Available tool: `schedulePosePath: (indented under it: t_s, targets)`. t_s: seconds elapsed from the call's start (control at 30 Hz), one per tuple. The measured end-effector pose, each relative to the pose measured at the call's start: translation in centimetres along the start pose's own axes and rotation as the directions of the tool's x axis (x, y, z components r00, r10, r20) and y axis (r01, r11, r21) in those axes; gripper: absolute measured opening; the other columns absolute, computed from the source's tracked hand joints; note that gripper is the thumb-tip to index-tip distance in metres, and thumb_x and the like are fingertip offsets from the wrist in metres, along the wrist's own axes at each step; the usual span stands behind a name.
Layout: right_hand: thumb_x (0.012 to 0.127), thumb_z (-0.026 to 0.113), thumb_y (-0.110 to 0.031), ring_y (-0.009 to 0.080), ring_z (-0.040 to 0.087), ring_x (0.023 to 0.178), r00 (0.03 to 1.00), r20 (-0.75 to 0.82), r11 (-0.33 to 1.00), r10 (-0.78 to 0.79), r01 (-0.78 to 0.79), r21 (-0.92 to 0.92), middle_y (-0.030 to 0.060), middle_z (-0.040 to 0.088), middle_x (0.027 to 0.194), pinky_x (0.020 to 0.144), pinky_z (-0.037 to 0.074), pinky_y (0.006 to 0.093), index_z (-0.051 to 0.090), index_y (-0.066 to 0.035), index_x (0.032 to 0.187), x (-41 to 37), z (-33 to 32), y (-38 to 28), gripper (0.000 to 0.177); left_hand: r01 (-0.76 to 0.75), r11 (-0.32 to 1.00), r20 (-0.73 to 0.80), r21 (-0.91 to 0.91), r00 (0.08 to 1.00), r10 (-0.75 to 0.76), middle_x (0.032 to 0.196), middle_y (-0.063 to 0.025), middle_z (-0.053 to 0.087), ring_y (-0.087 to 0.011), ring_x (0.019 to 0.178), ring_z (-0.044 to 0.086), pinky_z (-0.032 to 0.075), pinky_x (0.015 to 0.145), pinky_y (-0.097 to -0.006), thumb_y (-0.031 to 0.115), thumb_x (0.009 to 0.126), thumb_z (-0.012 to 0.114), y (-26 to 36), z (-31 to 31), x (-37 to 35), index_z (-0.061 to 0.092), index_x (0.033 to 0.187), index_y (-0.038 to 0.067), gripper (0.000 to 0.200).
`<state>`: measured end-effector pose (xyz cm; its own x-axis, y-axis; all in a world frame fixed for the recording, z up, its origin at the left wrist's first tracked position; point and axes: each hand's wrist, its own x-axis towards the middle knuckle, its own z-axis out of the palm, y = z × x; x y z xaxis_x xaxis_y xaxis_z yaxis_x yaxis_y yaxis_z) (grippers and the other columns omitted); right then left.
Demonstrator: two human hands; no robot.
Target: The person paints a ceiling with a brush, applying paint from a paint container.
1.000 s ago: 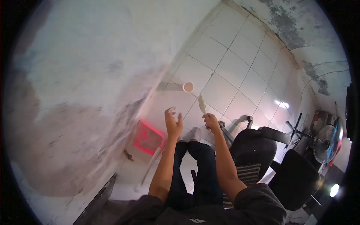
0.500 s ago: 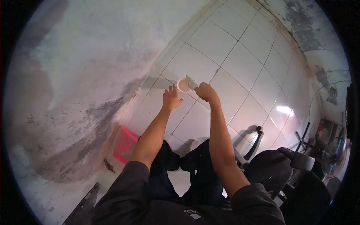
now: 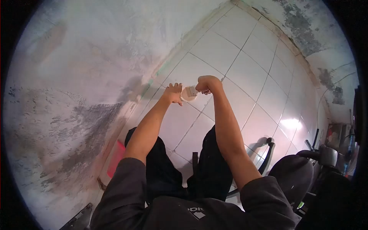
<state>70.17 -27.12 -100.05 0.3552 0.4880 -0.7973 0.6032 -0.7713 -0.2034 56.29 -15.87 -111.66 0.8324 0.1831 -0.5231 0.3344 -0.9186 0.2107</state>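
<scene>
Low over the tiled floor is a small round white pot (image 3: 184, 98) with pale, peach-toned contents. My left hand (image 3: 173, 94) is at its left side, thumb and index finger at the rim and the other fingers spread. From the right, my right hand (image 3: 209, 84) grips a flat paintbrush (image 3: 192, 91) by its handle, fingers wrapped round it. The brush's broad head lies over the pot's opening, and its tip is inside the rim.
A rough, stained wall (image 3: 76, 126) rises on the left. Pale floor tiles (image 3: 214, 57) run to the far wall. A pink-red plastic object (image 3: 115, 159) is by my left arm. To my right stands a black chair (image 3: 291, 178).
The brush head has gone down into the pot, and my right hand has turned over it. My left hand has closed in on the pot's side. The head view has shifted slightly.
</scene>
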Motion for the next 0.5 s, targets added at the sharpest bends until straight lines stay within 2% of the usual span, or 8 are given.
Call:
schedulePosePath:
  t_s: [0.13, 0.2, 0.33, 0.4, 0.5]
  targets:
    - [0.070, 0.053, -0.011, 0.0190, 0.058, 0.058, 0.998, -0.053, 0.999, 0.032, -0.034, -0.038, 0.0087, 0.064, 0.068, 0.054, 0.045, 0.0336, 0.068, -0.005, 0.075, 0.7, 0.9, -0.4, 0.017, -0.101, 0.993, -0.087, 0.060, 0.991, 0.106, 0.130, -0.0145, 0.044, -0.0377, 0.118, 0.044, 0.043, 0.097, -0.0474, 0.044, 0.057, 0.084, -0.6, 0.2, -0.4, 0.031, 0.137, 0.004, 0.105]
    - [0.066, 0.049, -0.009, 0.0171, 0.049, 0.047, 0.997, -0.079, 1.000, -0.022, 0.022, -0.007, 0.0086, 0.057, 0.057, 0.045, 0.039, 0.0337, 0.061, -0.001, 0.063, 0.5, 1.1, -0.9, 0.015, -0.090, 0.994, -0.084, 0.069, 0.992, 0.096, 0.130, -0.0140, 0.043, -0.0372, 0.118, 0.044, 0.043, 0.097, -0.0472, 0.044, 0.057, 0.084, -0.5, -0.1, -0.4, 0.031, 0.138, 0.005, 0.104]
    - [0.064, 0.047, -0.007, 0.0181, 0.050, 0.048, 0.998, -0.060, 1.000, -0.022, 0.021, -0.020, 0.0093, 0.057, 0.056, 0.046, 0.039, 0.0343, 0.062, -0.001, 0.064, 2.9, 2.1, -1.6, 0.016, -0.073, 0.995, -0.112, 0.064, 0.990, 0.080, 0.128, -0.0122, 0.045, -0.0359, 0.118, 0.045, 0.044, 0.095, -0.0469, 0.038, 0.055, 0.086, -0.4, 0.2, -0.8, 0.036, 0.133, 0.007, 0.097]
    - [0.065, 0.049, -0.007, 0.0186, 0.051, 0.049, 0.999, -0.038, 0.995, -0.024, 0.021, -0.094, 0.0090, 0.058, 0.059, 0.048, 0.040, 0.0335, 0.062, -0.001, 0.065, 3.8, 2.5, -1.8, 0.014, -0.065, 0.996, -0.129, 0.061, 0.989, 0.073, 0.128, -0.0122, 0.045, -0.0355, 0.118, 0.046, 0.044, 0.095, -0.0466, 0.038, 0.056, 0.086, -0.2, 0.3, -1.0, 0.037, 0.132, 0.007, 0.096]
    - [0.067, 0.050, -0.007, 0.0180, 0.051, 0.051, 0.996, -0.089, 0.992, 0.006, -0.017, -0.125, 0.0076, 0.060, 0.061, 0.050, 0.041, 0.0330, 0.063, -0.003, 0.066, 2.2, 2.6, -2.8, 0.013, -0.058, 0.997, -0.148, 0.053, 0.987, 0.065, 0.128, -0.0122, 0.045, -0.0345, 0.118, 0.046, 0.044, 0.095, -0.0460, 0.037, 0.058, 0.085, 0.0, 0.6, -1.0, 0.038, 0.132, 0.007, 0.093]
